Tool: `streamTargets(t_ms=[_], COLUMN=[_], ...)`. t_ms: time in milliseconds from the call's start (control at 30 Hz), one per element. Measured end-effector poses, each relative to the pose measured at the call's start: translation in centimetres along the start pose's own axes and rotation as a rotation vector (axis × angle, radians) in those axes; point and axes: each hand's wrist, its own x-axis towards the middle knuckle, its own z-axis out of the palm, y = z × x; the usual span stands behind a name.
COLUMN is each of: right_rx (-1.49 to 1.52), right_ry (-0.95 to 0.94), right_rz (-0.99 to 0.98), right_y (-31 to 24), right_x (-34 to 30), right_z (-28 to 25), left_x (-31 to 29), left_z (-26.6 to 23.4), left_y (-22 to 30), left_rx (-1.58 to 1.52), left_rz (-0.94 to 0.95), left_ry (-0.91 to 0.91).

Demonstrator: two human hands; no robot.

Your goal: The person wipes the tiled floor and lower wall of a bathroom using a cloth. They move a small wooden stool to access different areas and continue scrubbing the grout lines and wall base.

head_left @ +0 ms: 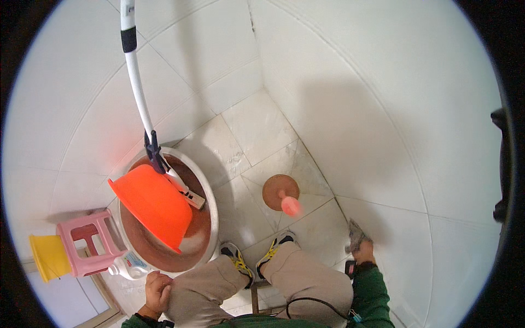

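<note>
My right hand point(363, 253) is held low by the white tiled wall on the right, shut on a small grey cloth point(355, 232) that sticks up from the fingers and touches or nearly touches the wall. My left hand point(157, 291) rests on my left thigh with its fingers curled and nothing in it, close to the rim of a big white basin point(214, 218). I sit with both knees bent, and my feet in grey and yellow shoes point(276, 244) are on the floor tiles.
A brown plunger with a pink handle point(283, 195) stands on the floor ahead of my feet. In the basin lie a tilted orange bowl point(156, 202) and a mop with a white handle point(138, 87). Left of the basin are a pink stool point(90, 240), a yellow container point(49, 256) and a white bottle point(128, 266).
</note>
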Motion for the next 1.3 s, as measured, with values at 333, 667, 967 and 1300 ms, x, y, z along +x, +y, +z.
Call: streamTargets(t_ms=[333, 667, 967, 1300], right_rx=[0.453, 0.207, 0.227, 0.281], right_ry=[0.325, 0.380, 0.236, 0.226], right_rz=[-0.110, 0.205, 0.123, 0.120], right_y=[-9.1, 0.6, -0.8, -2.5], right_x=[7.1, 1.1, 5.0, 7.5], right_z=[-4.6, 2.5, 1.6, 2.3], left_x=[0.2, -0.2, -0.4, -0.6], left_z=[0.6, 0.5, 0.6, 0.2], left_y=[1.2, 0.2, 0.1, -1.3], left_rx=[0.039, -0.002, -0.009, -0.049], left_rz=[0.037, 0.019, 0.042, -0.008], left_ry=[0.067, 0.022, 0.063, 0.023])
